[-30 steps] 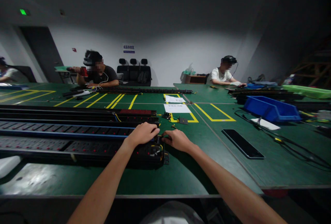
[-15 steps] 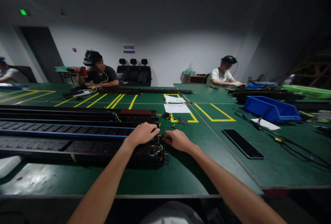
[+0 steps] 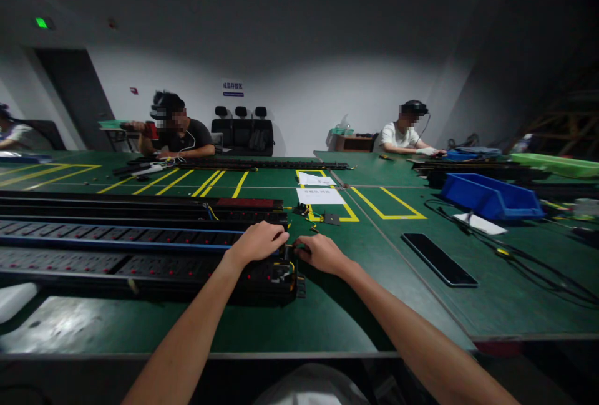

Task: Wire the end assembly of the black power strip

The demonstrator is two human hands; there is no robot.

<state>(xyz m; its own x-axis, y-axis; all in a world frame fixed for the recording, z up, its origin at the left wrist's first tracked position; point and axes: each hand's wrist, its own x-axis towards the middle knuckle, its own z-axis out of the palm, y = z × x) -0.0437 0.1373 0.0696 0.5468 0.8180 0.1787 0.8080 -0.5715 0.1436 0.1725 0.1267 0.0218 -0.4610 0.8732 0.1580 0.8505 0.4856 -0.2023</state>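
Note:
My left hand (image 3: 260,241) lies over the right end of a blue-edged power strip (image 3: 187,238), its fingers bent together against it. At that strip's end, my right hand (image 3: 321,252) is closed with curled fingertips; whatever they pinch is hidden or too small to name. Nearer to me runs a black power strip (image 3: 163,268) with red-dotted sockets, and wires and a metal part show at its open end. Beyond my hands, a small black end plate (image 3: 332,219) with a green-yellow wire lies on the green table (image 3: 337,317).
Farther back lie more black strips (image 3: 140,202) and paper sheets (image 3: 320,196). To the right are a phone (image 3: 440,259), a blue bin (image 3: 491,198), black cables (image 3: 528,268) and a green tray (image 3: 556,166). Co-workers sit across the table, one holding a red tool (image 3: 150,130).

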